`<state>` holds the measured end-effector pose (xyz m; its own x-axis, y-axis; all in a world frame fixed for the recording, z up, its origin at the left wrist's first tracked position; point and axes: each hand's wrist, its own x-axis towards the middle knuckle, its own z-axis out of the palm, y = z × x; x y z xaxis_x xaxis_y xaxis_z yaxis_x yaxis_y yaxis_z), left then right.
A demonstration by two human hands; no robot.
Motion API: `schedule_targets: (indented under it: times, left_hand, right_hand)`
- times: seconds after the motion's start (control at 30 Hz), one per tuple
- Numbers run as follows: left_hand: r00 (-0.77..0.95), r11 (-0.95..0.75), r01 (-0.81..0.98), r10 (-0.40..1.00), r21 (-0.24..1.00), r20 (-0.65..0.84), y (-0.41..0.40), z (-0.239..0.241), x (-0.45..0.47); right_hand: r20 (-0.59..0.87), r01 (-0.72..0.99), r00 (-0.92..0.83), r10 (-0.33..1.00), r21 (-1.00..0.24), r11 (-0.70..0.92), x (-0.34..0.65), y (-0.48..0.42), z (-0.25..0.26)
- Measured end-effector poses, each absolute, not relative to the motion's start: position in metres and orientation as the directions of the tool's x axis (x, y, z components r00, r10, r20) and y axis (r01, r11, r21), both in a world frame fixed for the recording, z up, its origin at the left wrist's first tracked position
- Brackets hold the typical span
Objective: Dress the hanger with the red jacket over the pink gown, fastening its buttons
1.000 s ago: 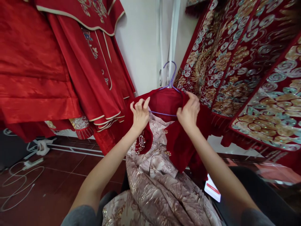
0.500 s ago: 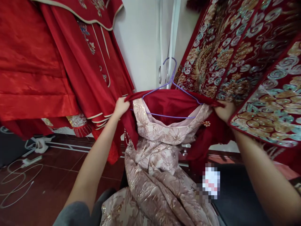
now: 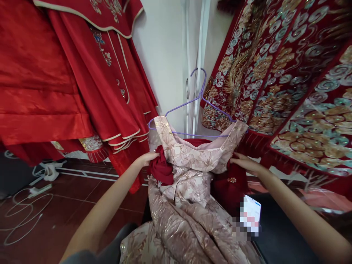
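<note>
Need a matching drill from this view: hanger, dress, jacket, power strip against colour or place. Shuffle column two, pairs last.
Column one
1. hanger
2. dress
3. jacket
4. power strip

Column two
A. pale pink, shoulders on the hanger
B. on the tiled floor
C. purple
D. dark red, touched by left hand and right hand

Pairs: 1-C, 2-A, 3-D, 4-B

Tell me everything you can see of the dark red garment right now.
The dark red garment looks like soft, matte cloth, gathered and creased. One part shows at each side of the pale floral dress; a strip shows behind its neckline, below the purple hanger. A gold-coloured ornament sits on the right-side part. The left hand grips the left part; the right hand touches the other, its grip unclear. The dress hides the rest between.
</note>
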<state>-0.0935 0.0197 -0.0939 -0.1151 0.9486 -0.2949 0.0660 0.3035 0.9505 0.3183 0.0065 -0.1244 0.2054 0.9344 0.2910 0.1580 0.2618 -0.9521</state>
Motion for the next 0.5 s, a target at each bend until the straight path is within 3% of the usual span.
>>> schedule_targets:
  times: [0.1, 0.23, 0.3, 0.4, 0.5]
  left_hand:
    - [-0.194, 0.218, 0.145, 0.963, 0.965, -0.188, 0.030, -0.084, -0.104]
    - [-0.289, -0.022, 0.169, 0.955, 0.985, 0.071, 0.052, -0.038, -0.118]
    - [-0.201, -0.237, 0.234, 0.937, 0.943, 0.286, 0.057, -0.014, -0.117]
    - [0.052, -0.519, 0.455, 0.827, 0.723, 0.560, 0.054, 0.011, -0.106]
    - [0.255, -0.612, 0.673, 0.720, 0.416, 0.646, 0.047, 0.021, -0.089]
  right_hand:
    - [0.078, -0.050, -0.059, 0.995, -0.996, 0.075, 0.330, 0.006, -0.119]
    - [0.200, -0.273, 0.054, 0.978, -0.939, 0.208, 0.342, 0.017, -0.085]
    - [0.271, -0.267, 0.122, 0.955, -0.918, 0.294, 0.343, 0.022, -0.067]
    - [0.382, -0.118, 0.212, 0.899, -0.903, 0.412, 0.340, 0.025, -0.047]
    - [0.483, 0.080, 0.297, 0.824, -0.872, 0.483, 0.336, 0.026, -0.037]
